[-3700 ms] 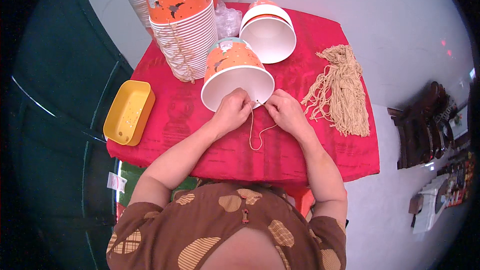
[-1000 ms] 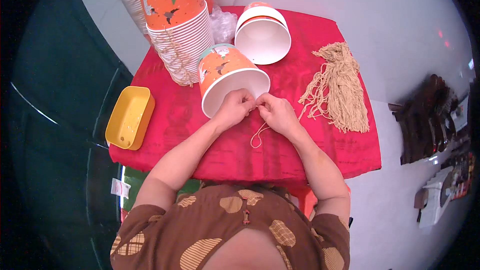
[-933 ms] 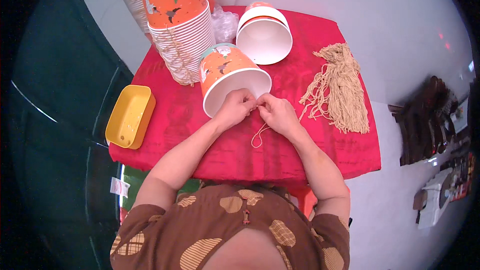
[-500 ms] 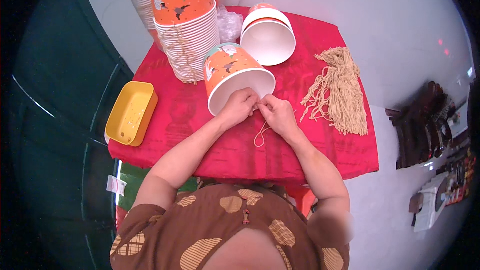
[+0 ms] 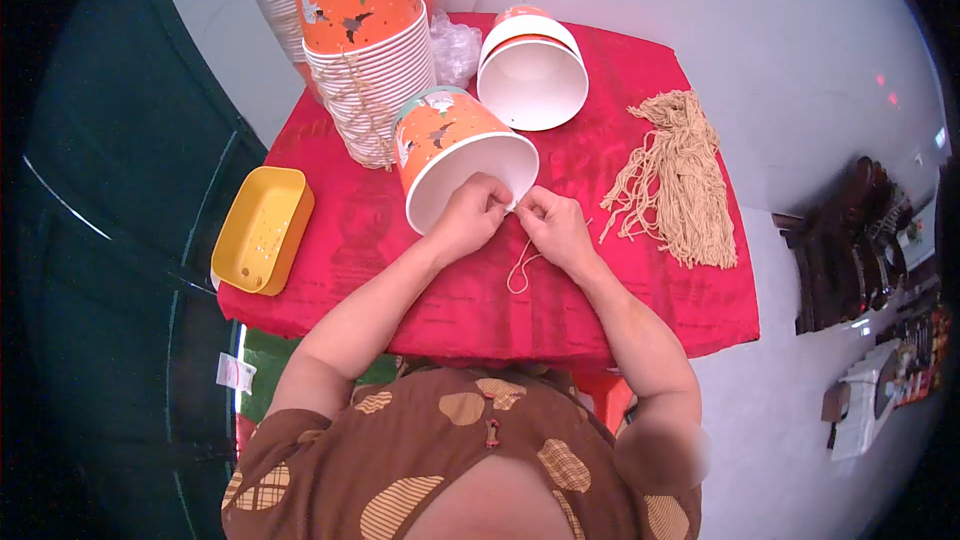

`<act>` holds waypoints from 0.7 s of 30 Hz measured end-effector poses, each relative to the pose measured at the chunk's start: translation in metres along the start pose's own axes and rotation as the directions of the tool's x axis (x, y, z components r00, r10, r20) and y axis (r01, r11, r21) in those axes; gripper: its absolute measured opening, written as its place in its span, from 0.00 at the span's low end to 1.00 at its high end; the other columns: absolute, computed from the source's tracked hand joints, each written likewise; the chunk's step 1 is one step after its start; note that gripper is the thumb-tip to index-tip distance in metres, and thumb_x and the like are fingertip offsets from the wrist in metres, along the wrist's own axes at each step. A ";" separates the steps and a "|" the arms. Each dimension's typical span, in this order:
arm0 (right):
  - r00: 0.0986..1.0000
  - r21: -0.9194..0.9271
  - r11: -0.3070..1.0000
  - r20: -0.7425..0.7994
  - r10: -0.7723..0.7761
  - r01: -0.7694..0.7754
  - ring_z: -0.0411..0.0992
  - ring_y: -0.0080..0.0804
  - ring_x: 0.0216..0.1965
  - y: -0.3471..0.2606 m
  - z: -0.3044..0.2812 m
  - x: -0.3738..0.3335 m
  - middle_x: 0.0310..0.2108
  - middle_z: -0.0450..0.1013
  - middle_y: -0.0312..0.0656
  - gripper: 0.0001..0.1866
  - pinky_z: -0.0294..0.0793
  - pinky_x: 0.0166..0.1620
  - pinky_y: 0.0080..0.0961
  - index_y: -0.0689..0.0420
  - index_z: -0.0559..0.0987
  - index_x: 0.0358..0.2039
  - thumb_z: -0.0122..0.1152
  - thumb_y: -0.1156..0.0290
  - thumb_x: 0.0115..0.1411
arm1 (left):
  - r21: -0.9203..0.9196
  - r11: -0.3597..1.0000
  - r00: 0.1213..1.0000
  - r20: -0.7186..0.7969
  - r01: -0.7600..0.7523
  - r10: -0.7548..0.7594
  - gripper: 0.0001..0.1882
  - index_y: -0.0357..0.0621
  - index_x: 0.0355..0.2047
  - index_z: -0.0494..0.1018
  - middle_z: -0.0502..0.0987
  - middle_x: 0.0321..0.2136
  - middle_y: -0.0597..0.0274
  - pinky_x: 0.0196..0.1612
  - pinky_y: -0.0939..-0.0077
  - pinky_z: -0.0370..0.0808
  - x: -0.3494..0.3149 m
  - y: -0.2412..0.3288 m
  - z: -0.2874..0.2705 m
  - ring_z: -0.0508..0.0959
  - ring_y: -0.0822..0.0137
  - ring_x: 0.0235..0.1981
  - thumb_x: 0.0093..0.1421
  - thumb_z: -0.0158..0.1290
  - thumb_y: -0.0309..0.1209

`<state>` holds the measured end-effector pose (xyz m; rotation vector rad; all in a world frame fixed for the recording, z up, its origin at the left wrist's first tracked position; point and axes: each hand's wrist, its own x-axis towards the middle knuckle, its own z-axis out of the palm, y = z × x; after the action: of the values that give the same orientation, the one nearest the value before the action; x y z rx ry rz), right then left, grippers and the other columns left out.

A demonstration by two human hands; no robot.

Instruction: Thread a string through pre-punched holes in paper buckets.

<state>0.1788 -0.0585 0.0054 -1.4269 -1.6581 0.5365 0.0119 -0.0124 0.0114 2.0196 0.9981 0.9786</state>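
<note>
An orange and teal printed paper bucket [image 5: 452, 132] lies tilted on the table, its white mouth turned toward me. My left hand [image 5: 470, 215] reaches just inside the mouth, with thumb and fingers pinched at the lower right rim. Against that same spot from outside, my right hand [image 5: 555, 227] is closed in a pinch on a thin tan cord [image 5: 519, 278]. A loop of the cord hangs below onto the red cloth. The fingertips of both hands nearly meet, and what lies between them is mostly hidden.
A tall stack of similar buckets [image 5: 365, 60] stands at the back left. Behind the held bucket lie nested buckets [image 5: 540, 85], beside crumpled clear plastic [image 5: 455, 50]. A bundle of tan cords [image 5: 682, 185] rests at right, a yellow tray [image 5: 292, 230] at left, on the red tablecloth [image 5: 400, 310].
The bucket has shifted slightly left, and its rim has turned a little. My hands stay pinched at the rim, with a small gap opening between the fingertips.
</note>
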 end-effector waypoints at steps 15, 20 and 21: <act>0.995 -0.081 0.993 -0.045 -0.086 0.083 0.76 0.50 0.26 -0.003 0.006 -0.002 0.21 0.74 0.50 0.05 0.73 0.28 0.43 0.58 0.74 0.30 0.59 0.72 0.54 | 0.125 0.992 0.995 0.098 -0.033 0.021 0.03 0.35 0.24 0.72 0.73 0.33 0.47 0.39 0.62 0.73 -0.002 0.004 -0.001 0.75 0.50 0.35 0.50 0.55 0.21; 0.984 -0.108 0.983 -0.080 -0.156 0.147 0.75 0.50 0.25 0.001 0.009 -0.002 0.20 0.73 0.49 0.05 0.73 0.27 0.43 0.57 0.72 0.31 0.58 0.73 0.55 | 0.107 0.994 0.996 0.084 0.010 -0.019 0.03 0.34 0.23 0.72 0.73 0.32 0.47 0.38 0.62 0.73 -0.003 0.007 -0.001 0.76 0.50 0.34 0.49 0.55 0.21; 0.980 -0.124 0.977 -0.081 -0.184 0.173 0.75 0.50 0.25 0.001 0.009 -0.003 0.20 0.73 0.49 0.05 0.73 0.26 0.43 0.57 0.73 0.31 0.58 0.73 0.55 | 0.107 0.994 0.996 0.083 0.011 -0.020 0.03 0.34 0.23 0.72 0.73 0.32 0.47 0.38 0.62 0.73 -0.003 0.007 0.000 0.76 0.50 0.34 0.49 0.55 0.21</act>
<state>0.1716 -0.0590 -0.0009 -1.3467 -1.7455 0.2724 0.0126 -0.0184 0.0160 2.1186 1.0383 0.8411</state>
